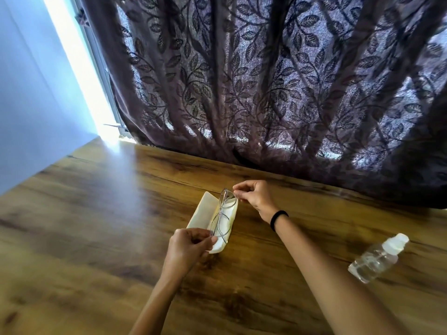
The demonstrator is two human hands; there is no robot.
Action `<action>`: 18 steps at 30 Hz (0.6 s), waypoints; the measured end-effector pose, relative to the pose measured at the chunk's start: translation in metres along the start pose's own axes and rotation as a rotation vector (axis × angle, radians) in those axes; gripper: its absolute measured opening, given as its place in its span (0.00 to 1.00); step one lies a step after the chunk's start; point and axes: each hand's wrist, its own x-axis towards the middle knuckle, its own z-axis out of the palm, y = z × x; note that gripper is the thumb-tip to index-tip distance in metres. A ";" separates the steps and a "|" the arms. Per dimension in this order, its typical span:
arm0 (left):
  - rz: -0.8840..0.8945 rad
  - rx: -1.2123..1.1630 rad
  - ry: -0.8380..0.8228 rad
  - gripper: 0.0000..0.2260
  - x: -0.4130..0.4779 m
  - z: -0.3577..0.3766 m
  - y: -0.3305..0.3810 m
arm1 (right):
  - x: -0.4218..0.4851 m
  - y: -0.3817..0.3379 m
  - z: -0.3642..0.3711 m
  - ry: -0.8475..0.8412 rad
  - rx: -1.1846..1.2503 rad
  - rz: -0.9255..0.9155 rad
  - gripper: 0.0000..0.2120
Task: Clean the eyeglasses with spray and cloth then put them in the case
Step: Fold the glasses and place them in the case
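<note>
The eyeglasses point(223, 217), a thin clear-rimmed pair with round lenses, are folded and held lengthwise over the open eyeglass case point(202, 213). Whether they touch its lining cannot be told. One lens sits at the far end of the case and the other at the near end.

The left hand point(187, 247) pinches the near end of the frame between thumb and fingertips, with the rest of its fingers curled in. It covers the near corner of the case. The right hand point(254, 197) pinches the far end of the frame in the same way, its knuckles raised and its fingers bent. A black band point(278, 217) circles the right wrist.

The cream case lies on the wooden desk point(96, 213) with its lid tipped open to the left, angled away from the person.

Well apart to the right, a clear spray bottle point(377, 258) with a white cap lies on its side on the desk, cap pointing away.

Behind the desk hangs a dark curtain point(266, 81) with a leaf pattern, its hem meeting the desk's far edge. To the left stands a pale wall point(29, 105), with a bright strip of daylight between it and the curtain.
</note>
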 end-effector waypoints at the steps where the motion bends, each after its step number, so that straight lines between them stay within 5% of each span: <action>1: 0.020 0.034 0.014 0.09 -0.001 0.001 -0.001 | 0.000 0.002 0.001 0.005 -0.008 -0.003 0.06; 18: 0.389 0.640 0.228 0.10 -0.018 0.013 -0.004 | -0.008 0.018 -0.008 0.008 -0.353 -0.107 0.04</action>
